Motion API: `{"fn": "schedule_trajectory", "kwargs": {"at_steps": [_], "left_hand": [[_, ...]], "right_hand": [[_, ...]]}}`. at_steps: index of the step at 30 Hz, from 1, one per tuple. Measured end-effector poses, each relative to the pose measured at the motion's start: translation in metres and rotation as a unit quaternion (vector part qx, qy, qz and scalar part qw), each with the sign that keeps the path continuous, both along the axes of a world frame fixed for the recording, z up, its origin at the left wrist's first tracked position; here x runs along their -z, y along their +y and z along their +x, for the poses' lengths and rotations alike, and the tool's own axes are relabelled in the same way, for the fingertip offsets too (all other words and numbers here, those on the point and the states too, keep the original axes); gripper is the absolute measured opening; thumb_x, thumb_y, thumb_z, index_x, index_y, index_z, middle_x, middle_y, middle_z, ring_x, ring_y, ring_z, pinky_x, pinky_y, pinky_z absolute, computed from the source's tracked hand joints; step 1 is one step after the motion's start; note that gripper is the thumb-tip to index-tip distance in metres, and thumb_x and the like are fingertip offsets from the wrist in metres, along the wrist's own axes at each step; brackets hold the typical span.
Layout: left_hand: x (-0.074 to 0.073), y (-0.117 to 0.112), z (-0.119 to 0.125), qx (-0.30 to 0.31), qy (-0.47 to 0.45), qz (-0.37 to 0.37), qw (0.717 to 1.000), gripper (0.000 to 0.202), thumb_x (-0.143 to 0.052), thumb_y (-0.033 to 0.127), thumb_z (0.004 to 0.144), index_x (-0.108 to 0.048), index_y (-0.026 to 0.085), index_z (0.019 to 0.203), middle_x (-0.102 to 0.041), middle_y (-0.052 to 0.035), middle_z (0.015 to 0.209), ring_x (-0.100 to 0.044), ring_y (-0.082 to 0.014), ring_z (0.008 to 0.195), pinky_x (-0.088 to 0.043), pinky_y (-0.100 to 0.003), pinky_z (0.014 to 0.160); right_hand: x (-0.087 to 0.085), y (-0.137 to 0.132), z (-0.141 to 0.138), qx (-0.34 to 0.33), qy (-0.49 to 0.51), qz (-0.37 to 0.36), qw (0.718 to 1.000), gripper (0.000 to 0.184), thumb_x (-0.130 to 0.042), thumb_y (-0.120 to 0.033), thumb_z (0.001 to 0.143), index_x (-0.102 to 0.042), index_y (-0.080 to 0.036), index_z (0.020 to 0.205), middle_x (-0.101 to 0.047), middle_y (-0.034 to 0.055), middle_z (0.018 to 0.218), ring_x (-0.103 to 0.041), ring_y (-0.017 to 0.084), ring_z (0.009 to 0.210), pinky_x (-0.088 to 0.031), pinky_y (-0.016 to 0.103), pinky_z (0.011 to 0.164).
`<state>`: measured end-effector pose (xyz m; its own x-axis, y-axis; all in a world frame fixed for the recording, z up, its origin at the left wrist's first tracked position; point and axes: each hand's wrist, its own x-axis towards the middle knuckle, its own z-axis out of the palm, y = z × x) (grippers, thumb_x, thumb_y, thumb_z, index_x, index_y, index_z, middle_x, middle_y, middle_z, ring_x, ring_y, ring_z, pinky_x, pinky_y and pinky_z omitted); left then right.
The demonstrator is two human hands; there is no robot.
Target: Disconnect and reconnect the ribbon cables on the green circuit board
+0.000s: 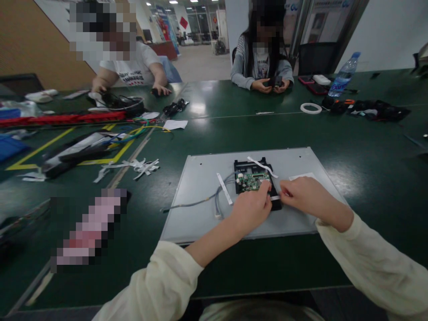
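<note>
A grey metal panel [200, 178] lies flat on the green table. On it sits a black plastic holder [241, 166] with a green circuit board [251, 179] and white ribbon strips [224, 188]. My left hand [251, 208] rests at the board's near edge, fingers closed in a pinch on a thin white strip [275, 197]. My right hand [305, 192] comes from the right, its fingers pinched on the other end of that same strip. A grey cable [197, 203] trails left off the panel.
Two other people sit across the table, one at far left with black cables [120, 102], one in the middle holding a dark object [274, 81]. A water bottle [344, 73], tape roll [310, 108], white scraps [140, 166] and a red bar [63, 118] lie around.
</note>
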<state>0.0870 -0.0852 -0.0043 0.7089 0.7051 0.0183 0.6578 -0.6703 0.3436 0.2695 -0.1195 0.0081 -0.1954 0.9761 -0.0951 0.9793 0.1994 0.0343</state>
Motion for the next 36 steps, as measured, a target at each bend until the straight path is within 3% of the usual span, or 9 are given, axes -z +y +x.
{"fn": "schedule_trajectory", "kwargs": {"at_steps": [11, 22, 28, 36], "left_hand": [[0.001, 0.005, 0.000, 0.012, -0.002, -0.009, 1.000, 0.029, -0.041, 0.025, 0.089, -0.045, 0.018, 0.117, -0.063, -0.0039, 0.074, -0.063, -0.0193, 0.065, -0.045, -0.027, 0.058], [-0.008, 0.015, -0.006, 0.041, 0.033, 0.005, 0.999, 0.030, -0.048, 0.030, 0.086, -0.048, 0.019, 0.114, -0.064, -0.0057, 0.077, -0.063, -0.0219, 0.067, -0.046, -0.030, 0.060], [-0.017, 0.016, -0.008, 0.084, 0.087, 0.046, 0.992, 0.024, -0.044, 0.020, 0.083, -0.053, 0.015, 0.104, -0.063, -0.0073, 0.071, -0.063, -0.0233, 0.068, -0.045, -0.031, 0.061], [-0.021, 0.017, -0.010, 0.081, 0.068, 0.006, 0.994, 0.011, -0.046, 0.017, 0.079, -0.056, 0.016, 0.084, -0.057, -0.0045, 0.062, -0.058, -0.0195, 0.058, -0.042, -0.029, 0.056]], "right_hand": [[0.001, -0.002, -0.006, 0.008, -0.032, 0.003, 0.999, 0.027, -0.040, -0.033, 0.089, -0.061, -0.020, 0.077, -0.066, 0.0075, 0.069, -0.062, 0.021, 0.062, -0.019, 0.028, 0.051], [-0.001, -0.011, -0.017, 0.084, -0.061, 0.010, 0.995, 0.023, -0.042, -0.030, 0.088, -0.060, -0.018, 0.081, -0.066, 0.0100, 0.070, -0.065, 0.024, 0.066, -0.027, 0.026, 0.050], [-0.002, -0.017, -0.018, 0.112, -0.067, 0.010, 0.991, 0.022, -0.048, -0.032, 0.088, -0.062, -0.015, 0.083, -0.065, 0.0125, 0.070, -0.065, 0.024, 0.066, -0.032, 0.027, 0.052], [-0.003, -0.018, -0.004, 0.146, -0.073, 0.007, 0.987, 0.024, -0.045, -0.028, 0.088, -0.063, -0.016, 0.078, -0.066, 0.0116, 0.074, -0.063, 0.021, 0.065, -0.028, 0.027, 0.051]]}}
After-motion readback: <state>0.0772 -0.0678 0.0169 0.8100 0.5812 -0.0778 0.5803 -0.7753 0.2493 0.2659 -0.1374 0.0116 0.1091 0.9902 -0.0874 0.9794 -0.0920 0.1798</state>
